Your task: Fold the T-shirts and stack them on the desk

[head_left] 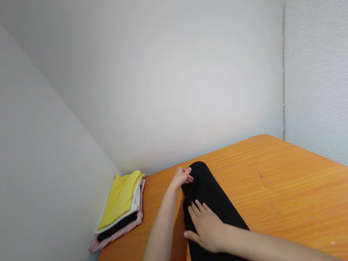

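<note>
A long black garment (213, 198) lies lengthwise on the table, narrow at its far end and running out of view at the bottom. At its far left edge is my left hand (183, 176), its fingers curled in on the cloth; the fingertips are partly hidden. The fabric is wrinkled just below that hand. My right hand (207, 226) rests flat on the garment nearer to me, palm down, fingers spread and thumb out at the left edge. Whether the garment is trousers I cannot tell.
A stack of folded clothes stands at the left by the wall, with a yellow garment (121, 197) on top and white, black and pink cloth (120, 235) beneath. The orange wooden table (283, 184) meets white walls (185, 69) at the back and left.
</note>
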Available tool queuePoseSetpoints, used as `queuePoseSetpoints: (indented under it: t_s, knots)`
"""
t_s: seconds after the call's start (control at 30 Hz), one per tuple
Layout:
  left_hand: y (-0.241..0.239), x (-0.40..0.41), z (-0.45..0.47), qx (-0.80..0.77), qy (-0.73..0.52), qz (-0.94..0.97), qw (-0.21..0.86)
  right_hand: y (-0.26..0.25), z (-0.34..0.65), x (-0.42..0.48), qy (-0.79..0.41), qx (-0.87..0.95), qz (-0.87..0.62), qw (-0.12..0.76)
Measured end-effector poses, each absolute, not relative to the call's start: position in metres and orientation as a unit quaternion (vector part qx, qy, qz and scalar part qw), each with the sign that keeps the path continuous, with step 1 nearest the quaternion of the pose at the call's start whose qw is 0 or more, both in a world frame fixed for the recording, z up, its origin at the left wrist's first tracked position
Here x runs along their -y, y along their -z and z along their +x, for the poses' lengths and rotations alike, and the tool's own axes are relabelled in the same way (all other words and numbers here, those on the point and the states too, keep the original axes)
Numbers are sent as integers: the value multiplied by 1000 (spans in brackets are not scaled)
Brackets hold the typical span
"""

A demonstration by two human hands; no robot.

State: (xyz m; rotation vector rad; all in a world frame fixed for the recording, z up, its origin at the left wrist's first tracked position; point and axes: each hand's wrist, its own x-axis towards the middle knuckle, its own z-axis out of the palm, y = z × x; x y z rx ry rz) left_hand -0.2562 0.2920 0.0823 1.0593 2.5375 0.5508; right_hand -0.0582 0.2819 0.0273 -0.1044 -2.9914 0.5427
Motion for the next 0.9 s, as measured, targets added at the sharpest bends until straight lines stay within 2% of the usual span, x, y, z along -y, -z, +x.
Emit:
queuePoseSetpoints:
  t_s: [0.13,0.3,0.37,0.67,0.77,0.9]
  knots:
    - [-51,-286,-222,-853,-213,462,116,-9,-18,-269,-142,984,78,69]
    - [-25,-269,-197,-842,-153,517,25,23,-9,-274,-26,967,146,208]
    - [-22,-268,-196,-843,-118,524,3,27,-11,-275,-1,961,149,234]
    - [-34,-271,-206,-831,-173,527,34,2,29,-259,27,947,233,219]
    - [-50,-253,-210,-832,-237,501,14,-18,65,-263,-38,937,291,188]
    - [-81,-182,-184,-797,-282,535,5,-49,119,-300,-117,939,295,131]
